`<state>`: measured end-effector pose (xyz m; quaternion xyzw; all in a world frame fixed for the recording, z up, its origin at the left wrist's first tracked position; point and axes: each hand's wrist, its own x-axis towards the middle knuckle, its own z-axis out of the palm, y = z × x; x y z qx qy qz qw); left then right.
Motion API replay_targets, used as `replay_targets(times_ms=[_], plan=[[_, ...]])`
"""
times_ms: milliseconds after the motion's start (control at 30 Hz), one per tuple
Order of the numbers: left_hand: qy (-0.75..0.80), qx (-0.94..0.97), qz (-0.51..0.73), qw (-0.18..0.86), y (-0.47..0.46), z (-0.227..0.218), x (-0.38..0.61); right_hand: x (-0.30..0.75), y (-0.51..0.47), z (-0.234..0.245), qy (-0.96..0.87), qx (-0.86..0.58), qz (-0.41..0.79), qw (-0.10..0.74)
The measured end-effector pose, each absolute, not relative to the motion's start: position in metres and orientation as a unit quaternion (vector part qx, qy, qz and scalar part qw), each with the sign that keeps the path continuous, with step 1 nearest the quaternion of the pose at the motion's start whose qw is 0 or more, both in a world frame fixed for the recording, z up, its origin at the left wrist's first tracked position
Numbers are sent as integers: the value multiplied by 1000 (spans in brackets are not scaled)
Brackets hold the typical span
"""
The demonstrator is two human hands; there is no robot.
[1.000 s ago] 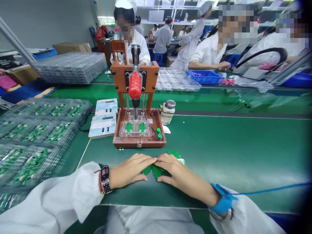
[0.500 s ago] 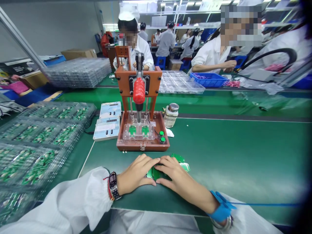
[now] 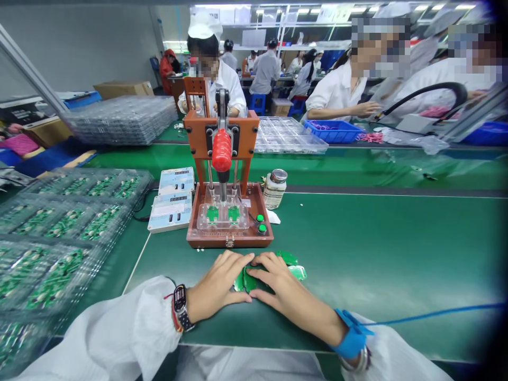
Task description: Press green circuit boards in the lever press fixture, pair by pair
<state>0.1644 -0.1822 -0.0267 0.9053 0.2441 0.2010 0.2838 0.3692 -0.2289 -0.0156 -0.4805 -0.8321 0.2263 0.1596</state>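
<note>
My left hand [image 3: 218, 283] and my right hand [image 3: 278, 283] lie flat side by side on the green mat, fingers stretched over a small pile of green circuit boards [image 3: 243, 279]. More of those boards [image 3: 296, 267] stick out past my right fingers. Just beyond my fingertips stands an orange press jig [image 3: 228, 211] with a red-handled lever [image 3: 221, 150]; two green boards [image 3: 223, 214] sit in its clear nest. My left wrist wears a watch, my right a blue strap with a blue cord.
Clear trays of green boards [image 3: 59, 227] fill the left. Two white meter boxes [image 3: 172, 203] and a small jar [image 3: 274, 188] flank the jig. A green conveyor [image 3: 357, 164] runs behind, with other workers, stacked trays [image 3: 123, 119] and a blue bin [image 3: 337, 131] beyond.
Both hands have stayed flat on the pile, fingers shifting only slightly. The view has wobbled with my head.
</note>
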Motion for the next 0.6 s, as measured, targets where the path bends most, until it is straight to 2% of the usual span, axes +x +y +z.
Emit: replay_targets(times_ms=[600], plan=[[266, 905, 198, 268, -189, -21, 167, 367, -227, -11, -829, -501, 217, 125]])
